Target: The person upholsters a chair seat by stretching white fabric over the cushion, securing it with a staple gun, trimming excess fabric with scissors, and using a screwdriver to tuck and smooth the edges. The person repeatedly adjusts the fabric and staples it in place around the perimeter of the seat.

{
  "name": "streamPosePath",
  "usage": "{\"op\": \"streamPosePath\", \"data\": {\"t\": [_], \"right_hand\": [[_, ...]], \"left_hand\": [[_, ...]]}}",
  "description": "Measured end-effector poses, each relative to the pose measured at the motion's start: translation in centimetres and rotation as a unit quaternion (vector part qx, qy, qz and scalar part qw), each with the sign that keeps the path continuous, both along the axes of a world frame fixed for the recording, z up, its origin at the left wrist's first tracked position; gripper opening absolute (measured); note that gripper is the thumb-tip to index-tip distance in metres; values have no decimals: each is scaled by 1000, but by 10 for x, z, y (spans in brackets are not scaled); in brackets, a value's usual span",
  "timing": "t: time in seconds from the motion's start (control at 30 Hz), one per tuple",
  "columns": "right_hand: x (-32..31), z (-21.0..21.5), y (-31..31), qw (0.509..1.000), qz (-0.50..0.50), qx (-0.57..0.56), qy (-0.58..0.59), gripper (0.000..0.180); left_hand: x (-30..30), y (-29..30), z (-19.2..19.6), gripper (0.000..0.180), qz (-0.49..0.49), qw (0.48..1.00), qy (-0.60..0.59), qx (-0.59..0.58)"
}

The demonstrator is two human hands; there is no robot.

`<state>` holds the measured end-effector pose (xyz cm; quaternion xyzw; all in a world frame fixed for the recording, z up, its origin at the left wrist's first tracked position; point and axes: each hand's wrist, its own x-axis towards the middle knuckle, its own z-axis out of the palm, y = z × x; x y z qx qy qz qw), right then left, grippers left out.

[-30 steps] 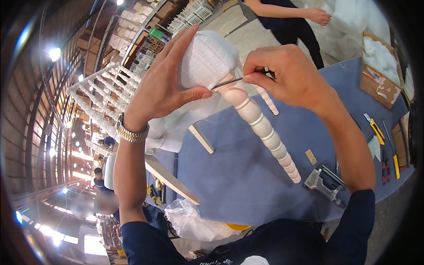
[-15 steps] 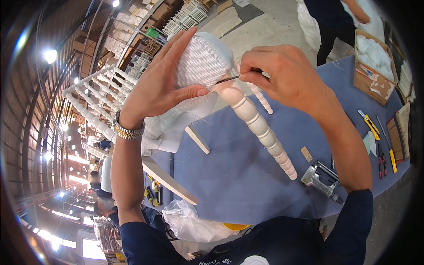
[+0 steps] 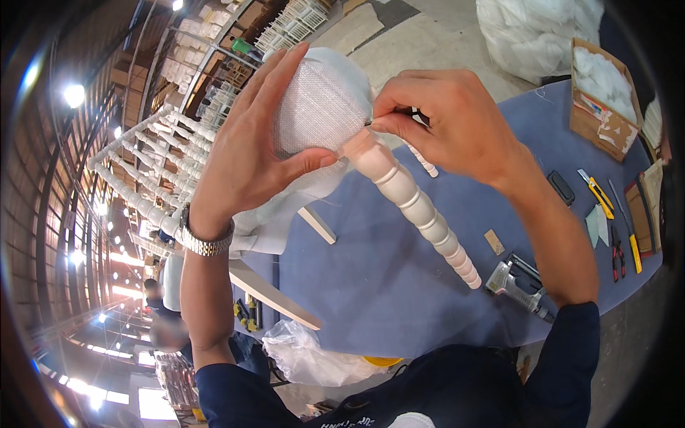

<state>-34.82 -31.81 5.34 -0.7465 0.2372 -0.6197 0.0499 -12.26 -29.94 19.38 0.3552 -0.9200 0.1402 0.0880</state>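
Note:
A chair lies tipped over, its padded seat covered in white woven fabric. A turned pale wooden leg slants down from the seat's corner. My left hand grips this corner, long fingers flat along the fabric and thumb pressed near the seam by the leg. With fingertips pinched, my right hand is at the seam where fabric meets leg. It holds a thin dark tool, now almost wholly hidden by the fingers and the seam; its exact kind cannot be made out.
On the blue table lie a staple gun, a yellow utility knife, red-handled pliers and a yellow-handled tool. A carton of white stuffing stands far right. Below the chair lies a plastic bag.
My right hand has moved left, up to the fabric edge. The thin tool, clearly visible before, is now mostly out of sight. The person at the upper right has mostly left view.

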Motion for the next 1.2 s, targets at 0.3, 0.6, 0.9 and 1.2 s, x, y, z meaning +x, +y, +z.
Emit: {"op": "streamPosePath", "data": {"t": [0.3,0.6,0.9,1.2], "right_hand": [[-1,-3,19,998,-59,28,20,8],[-14,-10,34,995,-87,20,34,10],[-12,-9,13,999,22,35,17,11],[0,-2,9,999,32,19,5,10]], "left_hand": [[-4,9,-6,107,20,1000,12,-4],[1,3,-4,111,-1,1000,1,-4],[-1,5,-2,115,2,1000,-7,-8],[-5,13,-10,118,20,999,-25,-37]]}}
